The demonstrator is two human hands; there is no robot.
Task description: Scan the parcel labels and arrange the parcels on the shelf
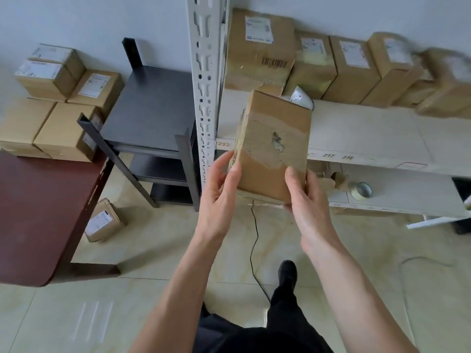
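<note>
I hold a brown cardboard parcel [274,146] with clear tape across its face in front of the white shelf [369,131]. My left hand [220,184] grips its lower left edge, thumb on the front. My right hand [305,197] grips its lower right corner, thumb on the front. The parcel is tilted, with its far end over the shelf board near the number 222. Several labelled parcels [260,47] stand in a row at the back of the shelf. A white scanner-like object [302,98] lies behind the held parcel, partly hidden.
The shelf's perforated upright post [204,85] rises left of the parcel. A dark grey rack [153,108] stands to the left, a stack of parcels [58,98] beyond it, a dark red table [38,205] below. A small parcel [103,220] and a black cable [254,245] lie on the floor. A tape roll [362,191] sits on the lower shelf.
</note>
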